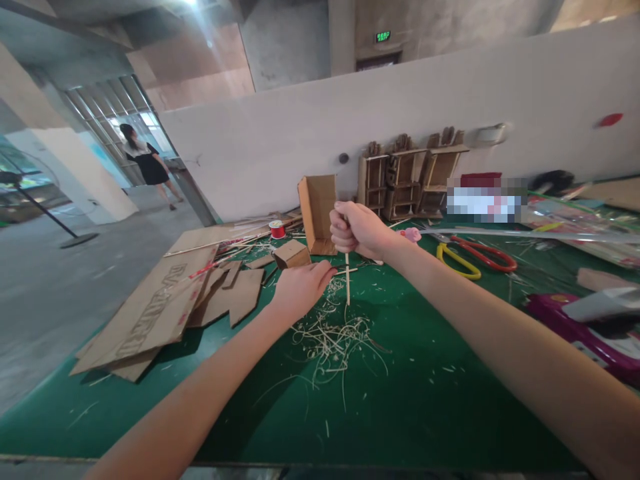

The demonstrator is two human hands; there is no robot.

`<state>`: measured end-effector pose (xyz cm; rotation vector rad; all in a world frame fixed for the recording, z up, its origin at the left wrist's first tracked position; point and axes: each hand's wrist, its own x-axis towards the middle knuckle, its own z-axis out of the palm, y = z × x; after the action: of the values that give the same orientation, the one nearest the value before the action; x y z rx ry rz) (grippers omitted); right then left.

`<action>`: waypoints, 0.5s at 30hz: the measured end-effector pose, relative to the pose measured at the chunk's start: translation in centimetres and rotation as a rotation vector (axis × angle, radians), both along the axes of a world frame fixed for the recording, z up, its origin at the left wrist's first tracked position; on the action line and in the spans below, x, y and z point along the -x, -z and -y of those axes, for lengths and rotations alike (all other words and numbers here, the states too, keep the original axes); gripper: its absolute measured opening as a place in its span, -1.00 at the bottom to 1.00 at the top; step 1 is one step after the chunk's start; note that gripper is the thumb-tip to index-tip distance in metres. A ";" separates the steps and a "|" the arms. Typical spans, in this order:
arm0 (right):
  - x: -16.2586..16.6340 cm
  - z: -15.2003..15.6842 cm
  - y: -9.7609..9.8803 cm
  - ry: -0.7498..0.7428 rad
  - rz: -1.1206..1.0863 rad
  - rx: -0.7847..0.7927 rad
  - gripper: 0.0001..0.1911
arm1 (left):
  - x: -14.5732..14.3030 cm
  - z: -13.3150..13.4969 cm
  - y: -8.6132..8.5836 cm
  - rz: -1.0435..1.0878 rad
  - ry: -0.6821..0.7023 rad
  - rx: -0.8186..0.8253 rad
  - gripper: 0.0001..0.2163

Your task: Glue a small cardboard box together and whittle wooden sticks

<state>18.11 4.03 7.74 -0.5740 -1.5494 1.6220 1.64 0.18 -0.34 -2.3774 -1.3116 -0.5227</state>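
My right hand (357, 230) is closed in a fist around a thin, pale wooden strip (348, 290) that points straight down. Lower and to the left, my left hand (303, 288) is closed with thumb and fingers together. From its fingertips a thin dark tool (341, 269), perhaps a blade, reaches to the strip and seems to cross it; its kind is too small to tell. Below both hands lies a loose heap of curly pale shavings (333, 343) on the green tabletop (400, 407).
Cut cardboard sheets (155, 300) lie at left, near a red thread spool (277, 229). An upright cardboard box (320, 213) and small cardboard racks (400, 180) stand behind. Scissors (475, 257) and a purple device (585, 327) lie right. A person (145, 160) stands far left.
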 end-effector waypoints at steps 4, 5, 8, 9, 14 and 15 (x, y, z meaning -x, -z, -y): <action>-0.2 -0.3 0.1 0.002 -0.015 0.002 -0.60 | 0.1 -0.1 0.2 -0.037 -0.004 0.030 -0.62; -0.2 -0.3 0.1 0.001 -0.017 0.001 -0.60 | 0.2 -0.1 0.3 -0.045 0.004 0.038 -0.62; -0.2 -0.3 0.2 -0.011 -0.020 -0.009 -0.60 | 0.5 0.0 0.9 -0.085 0.052 0.070 -0.62; -0.2 -0.3 0.2 -0.016 -0.016 -0.013 -0.61 | 0.6 0.0 1.1 -0.097 0.064 0.077 -0.61; -0.2 -0.2 0.2 -0.023 -0.004 -0.023 -0.60 | 0.8 0.1 1.3 -0.149 0.070 0.080 -0.60; -0.2 -0.2 0.2 -0.021 -0.007 -0.023 -0.59 | 0.7 0.2 1.3 -0.167 0.072 0.083 -0.60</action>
<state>18.36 4.23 7.51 -0.5411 -1.5717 1.6182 0.92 -0.01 -1.64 -2.4827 -1.2000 -0.2872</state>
